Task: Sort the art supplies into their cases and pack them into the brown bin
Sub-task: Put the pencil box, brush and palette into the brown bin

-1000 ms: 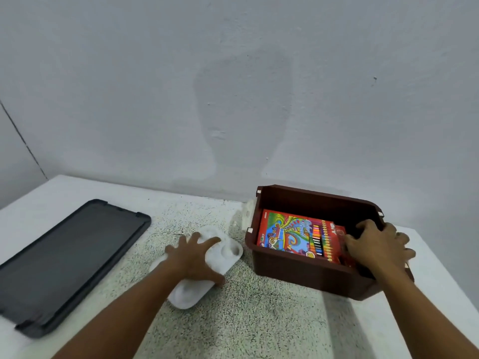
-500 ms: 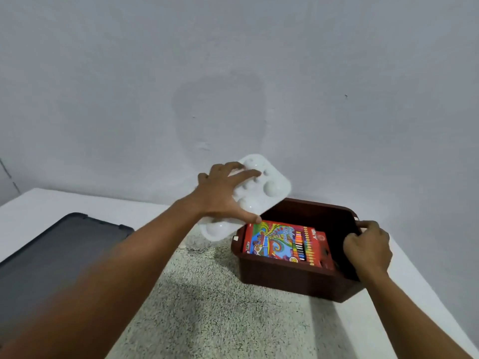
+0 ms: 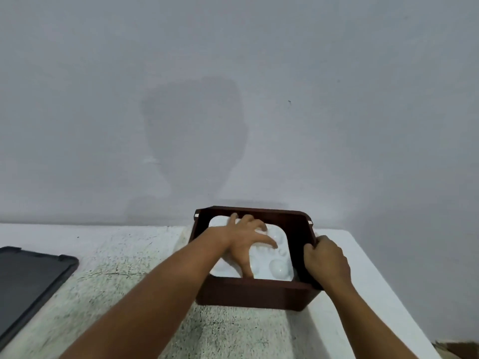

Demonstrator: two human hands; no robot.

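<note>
Left hand (image 3: 246, 242) spread flat, fingers straight, pressing white paint palette (image 3: 277, 257) down inside brown bin (image 3: 254, 294). Right hand (image 3: 325, 260) curled over bin's right rim, clamping it steady on speckled counter (image 3: 129, 268).

Palette: judged light, rigid moulded plastic, glossy so likely slippery; wells give finger purchase; best taken by edges, thumb under rim.

Bin: stiff walls, grip at rim.

Far left of left hand: dark tray (image 3: 28, 281) lying flat on counter.
</note>
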